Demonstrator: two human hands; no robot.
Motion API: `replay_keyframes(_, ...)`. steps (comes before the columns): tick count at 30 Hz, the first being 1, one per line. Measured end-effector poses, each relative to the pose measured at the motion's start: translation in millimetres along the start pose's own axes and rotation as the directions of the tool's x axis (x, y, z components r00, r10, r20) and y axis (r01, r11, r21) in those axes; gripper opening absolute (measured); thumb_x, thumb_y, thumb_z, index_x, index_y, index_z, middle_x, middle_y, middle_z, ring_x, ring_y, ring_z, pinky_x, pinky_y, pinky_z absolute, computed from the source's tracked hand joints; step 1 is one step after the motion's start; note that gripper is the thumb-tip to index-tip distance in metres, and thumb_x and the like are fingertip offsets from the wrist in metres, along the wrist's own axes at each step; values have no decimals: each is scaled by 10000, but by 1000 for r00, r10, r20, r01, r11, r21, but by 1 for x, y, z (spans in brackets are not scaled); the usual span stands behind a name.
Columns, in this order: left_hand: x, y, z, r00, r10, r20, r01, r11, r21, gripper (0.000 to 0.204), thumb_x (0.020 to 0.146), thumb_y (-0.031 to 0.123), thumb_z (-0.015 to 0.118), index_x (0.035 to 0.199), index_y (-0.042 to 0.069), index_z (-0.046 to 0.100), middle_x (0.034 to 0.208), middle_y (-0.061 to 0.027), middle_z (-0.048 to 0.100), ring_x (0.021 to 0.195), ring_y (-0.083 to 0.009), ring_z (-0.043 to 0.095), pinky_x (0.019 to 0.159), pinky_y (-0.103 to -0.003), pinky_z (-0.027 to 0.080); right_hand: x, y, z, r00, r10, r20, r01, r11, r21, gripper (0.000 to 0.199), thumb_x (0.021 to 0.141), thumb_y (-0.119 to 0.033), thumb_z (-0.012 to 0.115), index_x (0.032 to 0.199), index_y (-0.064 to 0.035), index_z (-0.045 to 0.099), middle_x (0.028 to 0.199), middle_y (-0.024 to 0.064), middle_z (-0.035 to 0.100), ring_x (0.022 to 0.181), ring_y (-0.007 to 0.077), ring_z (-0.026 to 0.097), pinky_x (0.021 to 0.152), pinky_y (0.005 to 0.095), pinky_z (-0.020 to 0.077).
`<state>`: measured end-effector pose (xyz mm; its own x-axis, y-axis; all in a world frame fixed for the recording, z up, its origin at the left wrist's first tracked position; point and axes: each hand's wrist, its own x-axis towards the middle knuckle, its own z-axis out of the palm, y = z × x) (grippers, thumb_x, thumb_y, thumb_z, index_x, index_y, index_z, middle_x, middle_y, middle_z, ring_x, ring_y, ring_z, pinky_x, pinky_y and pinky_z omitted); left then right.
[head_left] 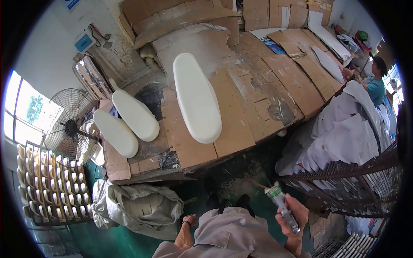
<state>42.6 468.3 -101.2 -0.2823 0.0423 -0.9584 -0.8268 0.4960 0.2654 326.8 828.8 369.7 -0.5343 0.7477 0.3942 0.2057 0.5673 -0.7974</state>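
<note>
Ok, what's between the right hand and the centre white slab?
Head view: the silver tool gripped in the right hand, then floor, then cardboard-covered table.

Daylight glares through the left window [31, 107]; fisheye edges bend into black.

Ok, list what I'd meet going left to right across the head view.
Loaded rack, two smaller oblong white forms, larger oblong white form, right hand gripping a silver handheld tool, co-worker in a teal top.

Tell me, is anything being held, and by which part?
The right hand grips a tool by its grey body, below the green band; nothing shows in the left hand.
</note>
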Motion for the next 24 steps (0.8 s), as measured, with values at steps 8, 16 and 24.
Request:
replay_keyframes(8, -23, 54, 47, 994, 106, -14, -104, 991, 84, 372, 931, 132, 658, 1290, 59, 589, 907, -83, 676, 762, -247, 686, 695, -433, 601, -26, 3, -26, 999, 45, 26, -45, 999, 3, 525, 805, -168, 771, 1238, 82, 608, 804, 129, 645, 653, 195, 636, 620, 290, 505)
replay_keyframes(16, -32, 77, 65, 971, 214, 102, -223, 972, 76, 478, 924, 152, 677, 1357, 22, 520, 970, -86, 670, 808, -234, 683, 719, -419, 609, -45, 1, -34, 995, 75, 58, -76, 997, 15, 539, 763, -153, 789, 1224, 70, 622, 785, 136, 623, 640, 209, 607, 599, 286, 473)
replay_keyframes(24, -37, 43, 65, 993, 109, 44, -117, 965, 233, 379, 976, 184, 636, 1325, 50, 576, 1035, -95, 677, 895, -243, 690, 778, -431, 621, -59, 1, -39, 994, 77, 83, -78, 997, 1, 540, 755, -174, 787, 1218, 56, 631, 793, 138, 623, 647, 212, 608, 601, 291, 477)
